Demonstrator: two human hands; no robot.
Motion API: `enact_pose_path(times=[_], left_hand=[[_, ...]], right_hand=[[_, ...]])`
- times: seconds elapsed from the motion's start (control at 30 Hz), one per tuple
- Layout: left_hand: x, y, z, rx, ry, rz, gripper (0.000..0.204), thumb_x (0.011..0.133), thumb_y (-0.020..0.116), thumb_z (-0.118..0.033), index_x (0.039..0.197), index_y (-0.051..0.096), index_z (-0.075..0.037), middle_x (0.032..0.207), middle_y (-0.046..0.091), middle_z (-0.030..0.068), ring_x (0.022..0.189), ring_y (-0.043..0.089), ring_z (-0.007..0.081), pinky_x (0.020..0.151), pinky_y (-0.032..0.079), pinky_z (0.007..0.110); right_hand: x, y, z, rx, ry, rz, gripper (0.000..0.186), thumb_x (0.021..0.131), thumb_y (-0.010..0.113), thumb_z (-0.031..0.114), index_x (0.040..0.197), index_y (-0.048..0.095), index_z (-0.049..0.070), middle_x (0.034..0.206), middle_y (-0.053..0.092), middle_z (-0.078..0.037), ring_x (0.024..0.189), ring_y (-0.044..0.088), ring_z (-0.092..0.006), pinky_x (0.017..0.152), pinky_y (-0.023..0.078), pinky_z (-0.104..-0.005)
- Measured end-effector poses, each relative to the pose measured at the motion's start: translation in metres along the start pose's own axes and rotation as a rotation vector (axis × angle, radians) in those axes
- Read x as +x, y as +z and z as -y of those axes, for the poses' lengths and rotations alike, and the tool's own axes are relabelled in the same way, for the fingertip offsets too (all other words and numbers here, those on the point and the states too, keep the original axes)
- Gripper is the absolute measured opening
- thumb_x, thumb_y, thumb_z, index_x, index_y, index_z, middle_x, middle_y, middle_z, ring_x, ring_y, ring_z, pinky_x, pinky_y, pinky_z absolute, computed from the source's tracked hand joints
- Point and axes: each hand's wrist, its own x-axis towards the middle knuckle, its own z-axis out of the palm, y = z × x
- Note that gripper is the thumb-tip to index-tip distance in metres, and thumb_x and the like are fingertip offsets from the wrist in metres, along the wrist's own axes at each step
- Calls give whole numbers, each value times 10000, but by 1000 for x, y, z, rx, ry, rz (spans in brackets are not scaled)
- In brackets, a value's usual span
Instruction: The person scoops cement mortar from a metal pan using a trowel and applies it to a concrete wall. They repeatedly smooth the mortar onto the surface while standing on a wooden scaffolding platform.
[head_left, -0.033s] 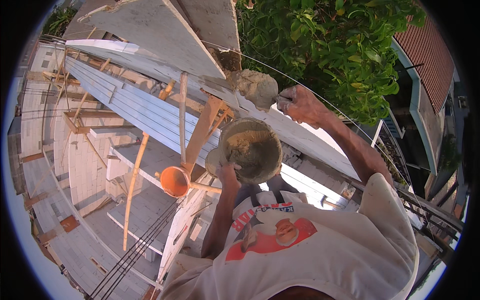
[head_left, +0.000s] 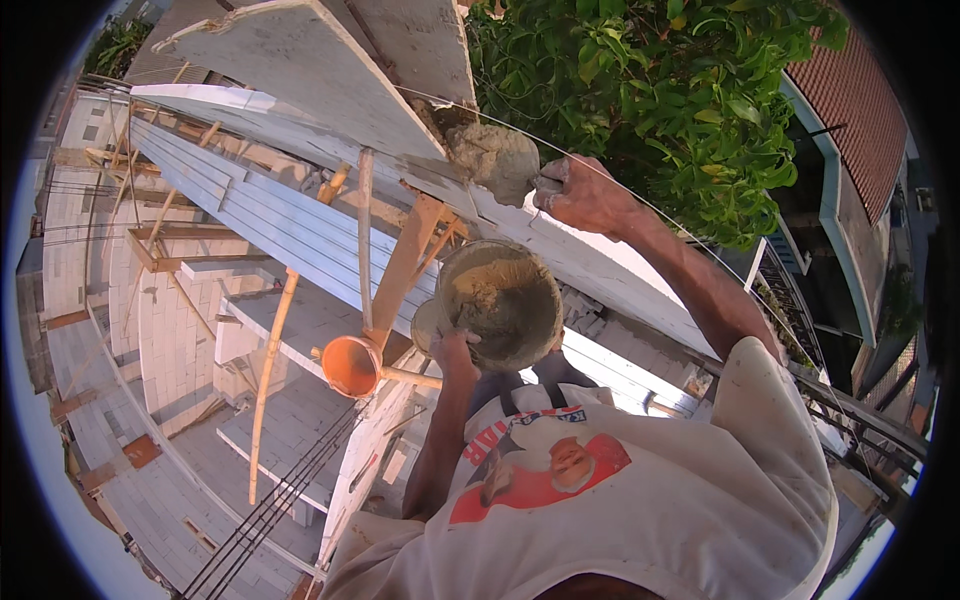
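My left hand [head_left: 456, 350] grips the near-left rim of a round, mortar-caked bucket [head_left: 545, 325]. Wet grey-brown mortar [head_left: 490, 285] lies inside it, and the bucket hangs in front of my body. Up and to the right, my right hand [head_left: 585, 195] is closed in a fist around what looks like a trowel [head_left: 515, 172]. Its handle is hidden by the fingers, and the blade side is thickly coated in mortar. That blade is against the wall top, beside the lower corner of a slanted grey panel [head_left: 320, 75].
A pale wall [head_left: 610, 255] runs diagonally below my right arm, with a thin string [head_left: 690, 235] stretched above it. To the left are an orange bucket [head_left: 350, 368], a wooden post [head_left: 405, 265], bamboo poles [head_left: 270, 390] and metal sheets [head_left: 290, 225]. Leafy branches [head_left: 650, 100] hang beyond.
My right hand and the mortar-coated trowel have moved slightly up and left, closer to the panel's corner. The left hand and bucket have stayed nearly in place.
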Motion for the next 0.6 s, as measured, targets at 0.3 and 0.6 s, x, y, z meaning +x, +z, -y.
enact_pose_path(times=[0.3,0.6], left_hand=[[-12,2,-20,32,138,67,403,661,554,69,1057,601,9,887,612,88,736,601,218,633,507,350],[-54,39,-67,161,385,184,362,658,539,72,1018,558,34,803,612,72,655,582,174,603,502,315]], right_hand=[[45,67,8,-384,-252,-403,352,855,585,126,1142,585,-77,1169,570,-273,1013,631,-410,810,561,-466],[-138,85,-77,-268,30,-88,412,798,648,93,1181,590,-47,1125,610,-260,993,644,-435,813,564,-476]])
